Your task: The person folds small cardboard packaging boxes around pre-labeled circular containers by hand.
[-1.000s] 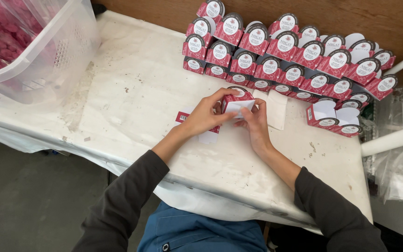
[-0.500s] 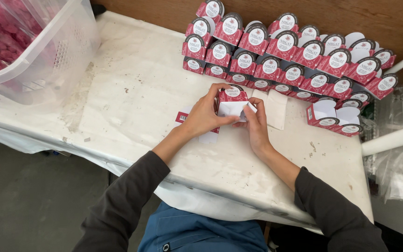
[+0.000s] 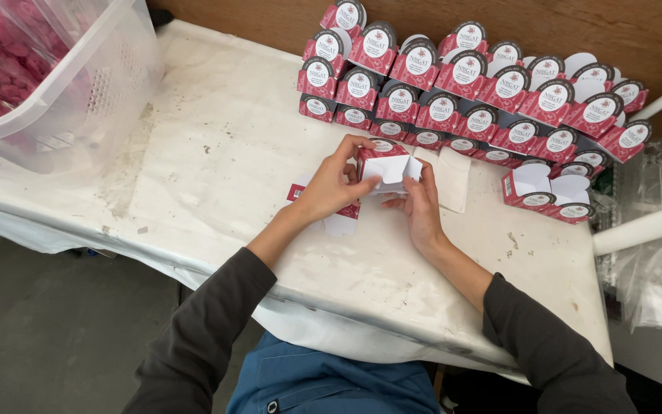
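Observation:
Both my hands hold a small red and white cardboard box [image 3: 389,165] just above the white table [image 3: 216,176]. My left hand [image 3: 333,186] grips its left side, thumb on the white flaps. My right hand [image 3: 421,205] supports it from the right and below. The box's white inner flaps face me, partly folded. Under my left hand lie flat unfolded box blanks [image 3: 331,217], red and white. A white paper sheet [image 3: 450,178] lies just right of my hands.
Rows of folded red boxes [image 3: 453,92] with round labels are stacked along the wooden back wall. Two more folded boxes [image 3: 547,192] sit at the right. A clear plastic tub [image 3: 78,100] of pink items stands at the left. Clear bags [image 3: 660,268] hang off the right edge.
My hands have lifted the box slightly and turned it, so its white flaps now show more toward me. The fingers have shifted around it.

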